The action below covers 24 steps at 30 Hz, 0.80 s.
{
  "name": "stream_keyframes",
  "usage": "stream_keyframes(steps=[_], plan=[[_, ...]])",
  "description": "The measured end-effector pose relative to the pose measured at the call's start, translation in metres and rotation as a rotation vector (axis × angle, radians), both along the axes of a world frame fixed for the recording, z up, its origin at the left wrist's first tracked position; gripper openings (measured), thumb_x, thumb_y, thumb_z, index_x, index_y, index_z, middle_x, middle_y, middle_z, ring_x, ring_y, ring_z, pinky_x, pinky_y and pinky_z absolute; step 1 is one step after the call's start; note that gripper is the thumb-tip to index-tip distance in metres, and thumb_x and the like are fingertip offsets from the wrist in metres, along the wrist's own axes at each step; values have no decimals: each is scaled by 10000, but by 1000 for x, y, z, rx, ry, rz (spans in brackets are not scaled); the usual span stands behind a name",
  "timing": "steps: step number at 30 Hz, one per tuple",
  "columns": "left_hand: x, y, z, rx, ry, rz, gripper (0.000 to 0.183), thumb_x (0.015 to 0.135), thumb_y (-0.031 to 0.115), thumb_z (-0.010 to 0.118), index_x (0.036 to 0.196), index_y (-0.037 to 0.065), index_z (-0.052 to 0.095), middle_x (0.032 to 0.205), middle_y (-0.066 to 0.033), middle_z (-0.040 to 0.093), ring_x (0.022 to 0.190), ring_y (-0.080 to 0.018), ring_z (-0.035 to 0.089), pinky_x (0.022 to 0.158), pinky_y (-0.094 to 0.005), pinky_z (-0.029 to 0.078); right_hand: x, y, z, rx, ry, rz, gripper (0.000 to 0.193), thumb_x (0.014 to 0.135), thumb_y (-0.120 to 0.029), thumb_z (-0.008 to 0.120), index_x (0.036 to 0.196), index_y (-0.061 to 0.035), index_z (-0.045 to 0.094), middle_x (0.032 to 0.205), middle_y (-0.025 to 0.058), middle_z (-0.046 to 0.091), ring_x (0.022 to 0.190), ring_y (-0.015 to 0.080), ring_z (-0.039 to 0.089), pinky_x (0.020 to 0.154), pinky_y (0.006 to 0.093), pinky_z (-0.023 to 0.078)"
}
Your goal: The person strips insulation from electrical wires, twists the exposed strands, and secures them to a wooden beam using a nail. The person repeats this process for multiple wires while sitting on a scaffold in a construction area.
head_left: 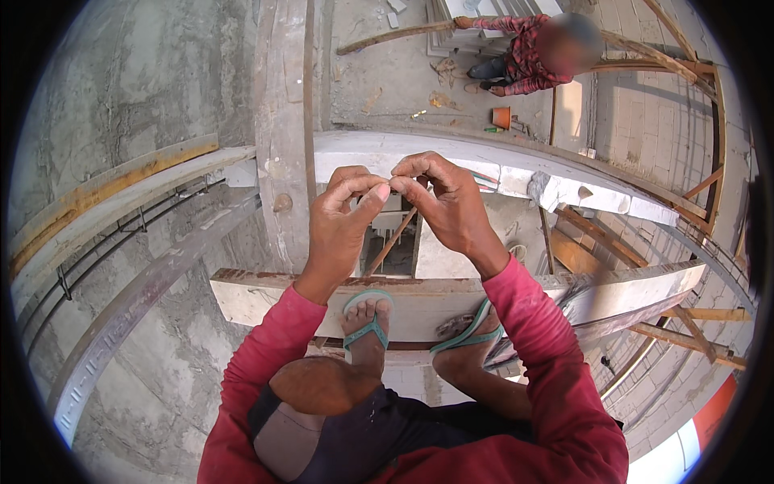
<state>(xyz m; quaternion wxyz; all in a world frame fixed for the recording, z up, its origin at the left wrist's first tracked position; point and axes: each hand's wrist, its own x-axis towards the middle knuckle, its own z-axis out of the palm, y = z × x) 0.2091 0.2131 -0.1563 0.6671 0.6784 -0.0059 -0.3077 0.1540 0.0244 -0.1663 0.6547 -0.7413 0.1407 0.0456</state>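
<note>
In the head view, the person's bare left hand and bare right hand are meeting in front of the body. On each hand the thumb and the forefinger are coming together in a pinch, and the two pinches are almost touching, tip to tip. Whether the fingers are clamping on something, I cannot tell: if a small piece is lying there, it is sitting right between the fingertips, too tiny to show clearly.

From this posture I am judging that the step in hand is fine fingertip work, with both hands sharing one spot. The next move, I am thinking, is calling for quiet wrists, light pressure and good balance, because below the fingers the feet, in turquoise flip-flop sandals, are showing over a long pale beam with a brown upper edge.

Just below the fingers in the picture, a thin brown wooden stick is slanting downward. Beyond the fingers, a long white ledge is running crosswise, and to their left a broad grey concrete post is standing. Far beyond the fingers, to the right, a co-worker in a red checked shirt is working near an orange bucket.
</note>
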Motion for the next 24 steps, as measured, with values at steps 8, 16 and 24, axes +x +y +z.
stream_keyframes(steps=[8, 16, 24], plan=[[6, -1, 8, 225, -211, -82, 211, 1020, 207, 761, 1108, 18, 799, 1102, -47, 636, 1037, -145, 585, 924, -306, 461, 3, -1, 6, -23, 3, 6, 116, 997, -114, 774, 1065, -21, 759, 996, 52, 759, 884, 136, 663, 791, 301, 533], [5, -6, 8, 377, -450, -62, 191, 989, 191, 786, 1070, 18, 792, 1031, -87, 631, 1037, -236, 597, 952, -364, 476, 3, 5, 4, -298, -83, 35, 116, 981, -86, 736, 1058, 0, 750, 941, 113, 750, 837, 238, 683, 781, 357, 545], [3, -5, 5, 395, -400, -85, 203, 988, 174, 788, 1095, 2, 776, 1104, -85, 671, 1063, -183, 612, 957, -322, 475, 1, 10, -1, -165, 9, -58, 116, 1004, -97, 735, 1071, -4, 754, 946, 73, 753, 823, 138, 647, 763, 296, 516]])
